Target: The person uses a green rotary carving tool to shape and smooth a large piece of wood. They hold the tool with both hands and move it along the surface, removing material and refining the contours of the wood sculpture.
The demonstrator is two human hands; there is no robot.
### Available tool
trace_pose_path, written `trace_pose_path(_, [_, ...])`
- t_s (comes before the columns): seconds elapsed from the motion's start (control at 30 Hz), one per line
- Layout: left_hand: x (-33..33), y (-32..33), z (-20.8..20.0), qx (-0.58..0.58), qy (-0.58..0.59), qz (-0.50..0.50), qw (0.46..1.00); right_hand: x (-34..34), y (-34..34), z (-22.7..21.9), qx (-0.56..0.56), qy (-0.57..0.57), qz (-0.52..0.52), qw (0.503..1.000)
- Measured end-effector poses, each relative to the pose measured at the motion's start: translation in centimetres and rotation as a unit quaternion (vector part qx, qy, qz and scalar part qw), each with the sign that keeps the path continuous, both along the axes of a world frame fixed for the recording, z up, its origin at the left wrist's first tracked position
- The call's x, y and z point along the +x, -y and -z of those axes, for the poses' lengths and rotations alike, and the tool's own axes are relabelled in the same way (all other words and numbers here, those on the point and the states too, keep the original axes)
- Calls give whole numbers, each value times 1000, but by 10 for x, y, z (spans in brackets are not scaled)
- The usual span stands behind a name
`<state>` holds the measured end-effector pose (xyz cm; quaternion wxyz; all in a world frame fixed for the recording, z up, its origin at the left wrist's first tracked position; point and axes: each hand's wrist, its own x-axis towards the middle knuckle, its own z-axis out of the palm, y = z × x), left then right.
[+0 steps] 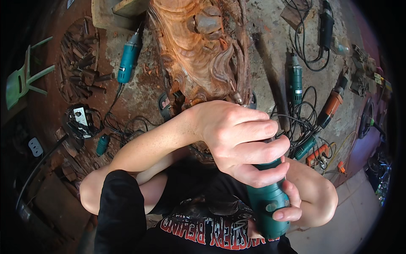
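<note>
A green die grinder (270, 199) lies tilted across my lap, its nose toward the wood. My left hand (241, 139) is wrapped over its front part from above. Lower down, my right hand (292, 201) grips its body; only some fingers show, the rest is hidden behind the tool. Beyond my left hand, the metal collet (237, 98) and a thin bit (232, 86) stick out at the near right end of a carved wood piece (186, 55). That piece is orange-brown with flowing grooves. Whether the bit touches the wood, I cannot tell.
Left on the floor are another teal grinder (128, 61), a round tray of rusty bits (80, 63) and a socket box (81, 118). Rightward lie a green grinder (295, 80), an orange tool (331, 109), a black tool (325, 29) and tangled cords. A green chair (19, 86) stands far left.
</note>
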<state>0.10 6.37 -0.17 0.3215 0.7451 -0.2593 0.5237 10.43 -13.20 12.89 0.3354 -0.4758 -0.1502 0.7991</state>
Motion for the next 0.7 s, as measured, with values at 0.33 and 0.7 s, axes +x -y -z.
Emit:
trace_pose_path(0.33, [2, -6, 1, -9, -17, -14, 1000, 9, 16, -7, -48, 16, -15, 999])
trace_pose_path(0.7, [1, -6, -1, -41, -21, -49, 998, -10, 53, 25, 127, 69, 25, 989])
